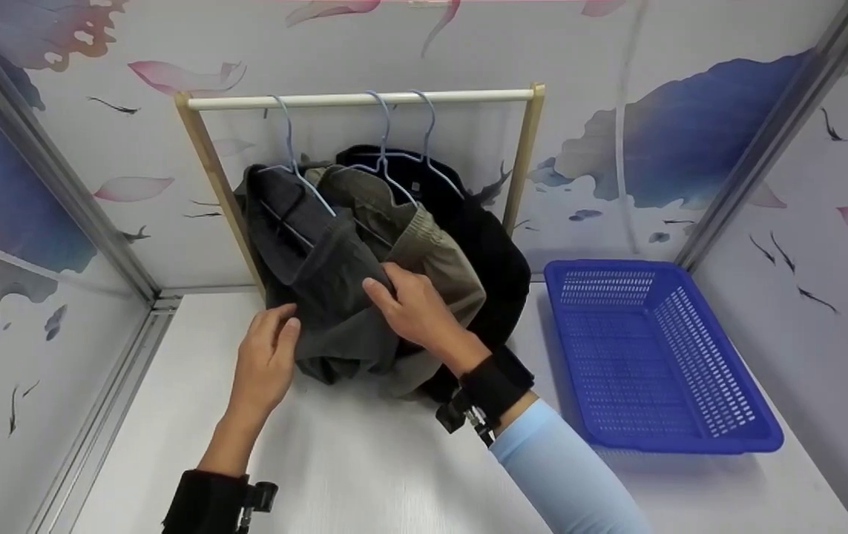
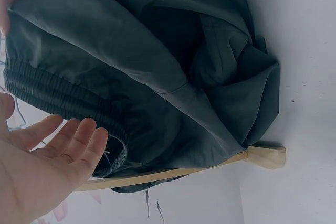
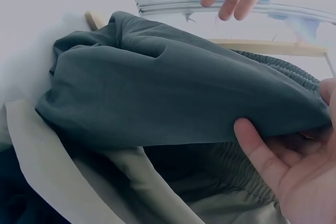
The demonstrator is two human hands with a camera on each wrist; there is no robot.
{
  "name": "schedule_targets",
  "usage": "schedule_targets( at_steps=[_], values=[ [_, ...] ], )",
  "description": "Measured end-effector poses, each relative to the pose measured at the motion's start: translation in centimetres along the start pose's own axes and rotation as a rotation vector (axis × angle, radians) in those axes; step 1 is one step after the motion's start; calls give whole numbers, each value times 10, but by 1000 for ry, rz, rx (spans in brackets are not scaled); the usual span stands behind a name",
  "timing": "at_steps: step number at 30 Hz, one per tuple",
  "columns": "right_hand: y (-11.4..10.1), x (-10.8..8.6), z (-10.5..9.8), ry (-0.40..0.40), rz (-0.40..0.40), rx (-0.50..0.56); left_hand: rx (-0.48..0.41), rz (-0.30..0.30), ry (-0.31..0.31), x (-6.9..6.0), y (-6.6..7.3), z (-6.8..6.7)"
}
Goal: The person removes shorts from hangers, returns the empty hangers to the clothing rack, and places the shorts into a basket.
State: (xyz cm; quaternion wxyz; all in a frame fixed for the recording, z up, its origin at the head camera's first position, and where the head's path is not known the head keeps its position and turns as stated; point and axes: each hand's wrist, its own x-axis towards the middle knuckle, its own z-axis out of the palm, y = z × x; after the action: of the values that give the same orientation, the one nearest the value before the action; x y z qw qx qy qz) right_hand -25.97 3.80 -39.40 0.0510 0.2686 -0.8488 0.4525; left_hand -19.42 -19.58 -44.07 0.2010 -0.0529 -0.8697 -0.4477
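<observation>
Dark grey trousers (image 1: 342,274) with a gathered elastic waistband (image 2: 68,95) hang from a light blue wire hanger (image 1: 290,141) at the rack's left end. My right hand (image 1: 420,311) grips their right edge, some of its fingers hidden behind the cloth in the right wrist view. To the left of the trousers is my left hand (image 1: 264,360), fingers extended and holding nothing. In the left wrist view its palm (image 2: 47,166) faces the waistband. Behind hang an olive khaki garment (image 1: 453,267) with a gathered edge and a black garment (image 1: 501,259), each on its own hanger.
The hangers hook over the white rail (image 1: 357,99) of a rack with wooden side posts (image 1: 524,159). A blue perforated plastic basket (image 1: 653,356) stands right of it on the white table (image 1: 364,467). Patterned panels (image 1: 661,133) enclose the back and sides.
</observation>
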Motion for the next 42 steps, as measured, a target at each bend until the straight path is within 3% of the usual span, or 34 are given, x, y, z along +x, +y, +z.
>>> schedule_targets(
  at_steps=[5,16,27,35,42],
  values=[
    [1,2,2,-15,39,75,3,0,-7,1,1,2],
    [2,8,0,54,43,196,-4,-3,-23,2,3,4],
    [3,9,-1,153,103,434,-10,-12,-18,-1,0,3],
    [1,9,0,220,81,459,-11,-9,-18,0,3,2],
    [1,6,-5,232,47,475,-7,0,-9,0,6,1]
  ],
)
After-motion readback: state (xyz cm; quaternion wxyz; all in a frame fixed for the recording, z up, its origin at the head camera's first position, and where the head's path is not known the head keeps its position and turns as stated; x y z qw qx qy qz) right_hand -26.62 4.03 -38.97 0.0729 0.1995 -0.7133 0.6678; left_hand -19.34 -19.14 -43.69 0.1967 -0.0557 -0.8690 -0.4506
